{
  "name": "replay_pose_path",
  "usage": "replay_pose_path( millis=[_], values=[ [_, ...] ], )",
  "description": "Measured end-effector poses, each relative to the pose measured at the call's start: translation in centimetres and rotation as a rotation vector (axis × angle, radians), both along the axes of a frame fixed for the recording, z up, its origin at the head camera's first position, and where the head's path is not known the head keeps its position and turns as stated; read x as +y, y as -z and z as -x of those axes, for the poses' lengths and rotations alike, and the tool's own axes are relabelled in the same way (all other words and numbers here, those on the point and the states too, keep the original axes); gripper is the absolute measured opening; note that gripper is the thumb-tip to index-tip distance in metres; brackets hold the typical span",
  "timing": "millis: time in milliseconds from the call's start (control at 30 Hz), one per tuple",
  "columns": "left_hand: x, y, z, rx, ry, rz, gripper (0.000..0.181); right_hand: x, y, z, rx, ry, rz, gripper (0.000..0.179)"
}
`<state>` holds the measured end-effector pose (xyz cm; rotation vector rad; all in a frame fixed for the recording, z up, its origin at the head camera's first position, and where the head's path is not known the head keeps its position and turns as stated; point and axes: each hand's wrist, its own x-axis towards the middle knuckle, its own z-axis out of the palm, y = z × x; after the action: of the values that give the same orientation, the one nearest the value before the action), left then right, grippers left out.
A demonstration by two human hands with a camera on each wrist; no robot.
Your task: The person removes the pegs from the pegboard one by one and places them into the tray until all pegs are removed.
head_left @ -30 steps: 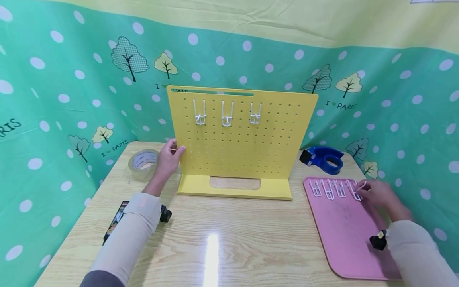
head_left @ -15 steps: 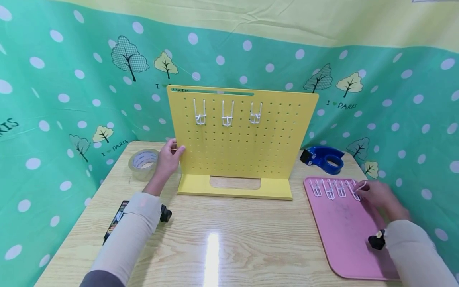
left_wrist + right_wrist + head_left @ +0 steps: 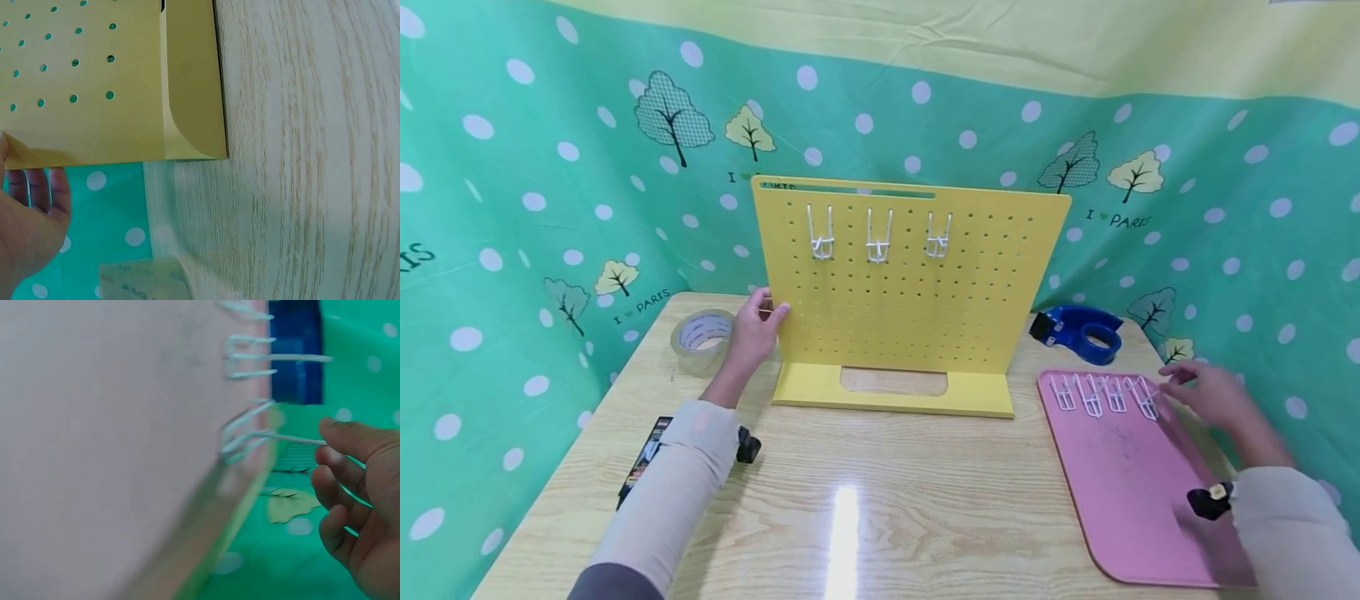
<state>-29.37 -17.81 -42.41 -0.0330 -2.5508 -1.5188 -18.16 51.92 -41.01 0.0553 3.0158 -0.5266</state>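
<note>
A yellow pegboard (image 3: 880, 308) stands upright on its base, with three white wire pegboard hooks (image 3: 877, 250) hung along its upper rows. My left hand (image 3: 756, 329) grips its left edge, thumb in front and fingers behind, also seen in the left wrist view. On the pink tray (image 3: 1120, 508) at right, several more white hooks lie in a row near the far edge. Just right of the rightmost hook (image 3: 1144, 398) is my right hand (image 3: 1213, 400), fingers loosely bent. In the right wrist view that hook's prong (image 3: 294, 439) ends close to my thumb.
Behind the tray sits a blue tape dispenser (image 3: 1078, 333). A roll of clear tape (image 3: 702, 342) stands left of the pegboard. Partly under my left forearm lies a dark, printed flat item (image 3: 643, 458). A green dotted cloth (image 3: 587, 167) hangs around the wooden table (image 3: 775, 517).
My right hand has let go of the rightmost hook and drawn back to the right. That hook stays on the tray. The left hand keeps its grip on the pegboard.
</note>
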Motion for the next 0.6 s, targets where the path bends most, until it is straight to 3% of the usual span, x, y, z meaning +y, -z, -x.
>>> replay_pose_path(
  millis=[233,433,600],
  values=[
    [0.0,-0.1,0.0,-0.012,-0.003,0.011,0.038,-2.5,-3.7,0.3,0.126,0.034,-0.016,0.041],
    [-0.1,-0.1,-0.1,-0.001,-0.002,0.013,0.038,-8.0,-6.7,1.4,0.182,0.033,-0.007,0.043],
    [-0.1,0.1,-0.1,0.009,-0.003,0.025,0.038,-12.8,-7.8,2.7,0.289,0.006,0.037,0.036]
  ],
)
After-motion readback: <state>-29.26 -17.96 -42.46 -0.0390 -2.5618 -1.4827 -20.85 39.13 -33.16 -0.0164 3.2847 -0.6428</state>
